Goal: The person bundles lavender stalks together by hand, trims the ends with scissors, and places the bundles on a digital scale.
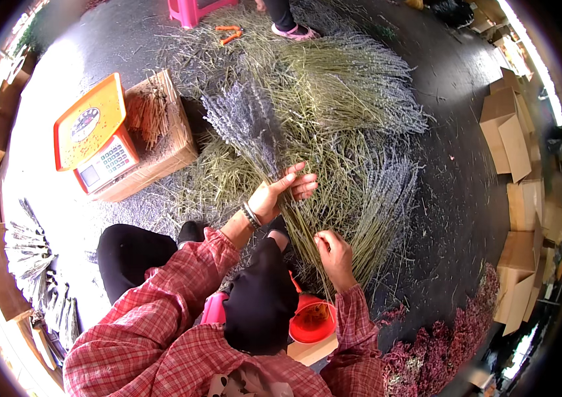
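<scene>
My left hand (281, 191) holds a bunch of dried lavender (246, 119) around its stems, thumb across them and fingers partly spread. The purple flower heads point up and left; the stems run down to the right. Close to those stems, my right hand (334, 253) has its fingers curled, thumb against forefinger; whether it pinches a stem cannot be told. A large heap of lavender (350, 79) lies on the floor beyond, and another pile (385, 203) lies right of my hands. Loose stems (330, 183) cover the floor between them.
An orange digital scale (107, 144) stands on a cardboard box (162, 164) beside short sticks (149, 116). A red bucket (313, 320) is by my knee. Orange-handled pruners (230, 34), a person's foot (296, 32) and a pink stool (189, 12) are ahead. Dark-pink dried flowers (439, 352) lie lower right.
</scene>
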The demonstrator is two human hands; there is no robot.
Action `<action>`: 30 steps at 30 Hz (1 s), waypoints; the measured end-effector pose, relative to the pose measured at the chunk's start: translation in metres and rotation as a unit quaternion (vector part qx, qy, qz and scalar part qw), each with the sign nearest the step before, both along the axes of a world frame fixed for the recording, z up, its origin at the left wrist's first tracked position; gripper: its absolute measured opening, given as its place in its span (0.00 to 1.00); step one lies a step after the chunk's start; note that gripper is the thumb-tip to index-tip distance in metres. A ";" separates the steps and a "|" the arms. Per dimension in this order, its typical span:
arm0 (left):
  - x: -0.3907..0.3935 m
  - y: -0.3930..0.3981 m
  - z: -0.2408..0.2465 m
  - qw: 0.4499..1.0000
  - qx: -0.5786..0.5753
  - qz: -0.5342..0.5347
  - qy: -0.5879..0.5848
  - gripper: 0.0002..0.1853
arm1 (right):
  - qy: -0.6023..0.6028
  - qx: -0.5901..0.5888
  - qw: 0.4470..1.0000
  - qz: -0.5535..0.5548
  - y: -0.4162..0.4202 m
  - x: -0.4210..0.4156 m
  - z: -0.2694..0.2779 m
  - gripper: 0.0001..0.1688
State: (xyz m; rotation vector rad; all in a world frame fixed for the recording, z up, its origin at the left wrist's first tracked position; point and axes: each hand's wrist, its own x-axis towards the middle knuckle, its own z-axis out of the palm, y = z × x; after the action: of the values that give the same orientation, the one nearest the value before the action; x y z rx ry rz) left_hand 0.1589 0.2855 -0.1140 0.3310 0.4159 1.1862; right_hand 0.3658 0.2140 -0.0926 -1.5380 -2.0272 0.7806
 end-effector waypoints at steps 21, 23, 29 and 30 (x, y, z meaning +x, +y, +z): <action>0.037 -0.028 -0.077 0.967 -0.212 -0.014 0.143 0.17 | -0.241 -0.073 0.860 -0.443 0.078 0.138 -0.200 0.18; 0.034 -0.030 -0.081 0.964 -0.221 -0.016 0.149 0.16 | -0.298 -0.122 0.851 -0.416 0.094 0.136 -0.209 0.18; 0.037 -0.026 -0.085 0.958 -0.244 -0.014 0.150 0.15 | -0.231 -0.125 0.888 -0.376 0.093 0.159 -0.219 0.13; 0.040 -0.026 -0.087 0.958 -0.247 -0.014 0.145 0.15 | -0.174 -0.084 0.918 -0.347 0.083 0.164 -0.216 0.10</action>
State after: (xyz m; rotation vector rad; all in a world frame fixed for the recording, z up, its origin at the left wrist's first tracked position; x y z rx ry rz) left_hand 0.1988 0.2599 -0.2009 0.0741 0.9405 0.9675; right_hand 0.5301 0.2972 -0.3082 -2.4284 -1.4489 0.4161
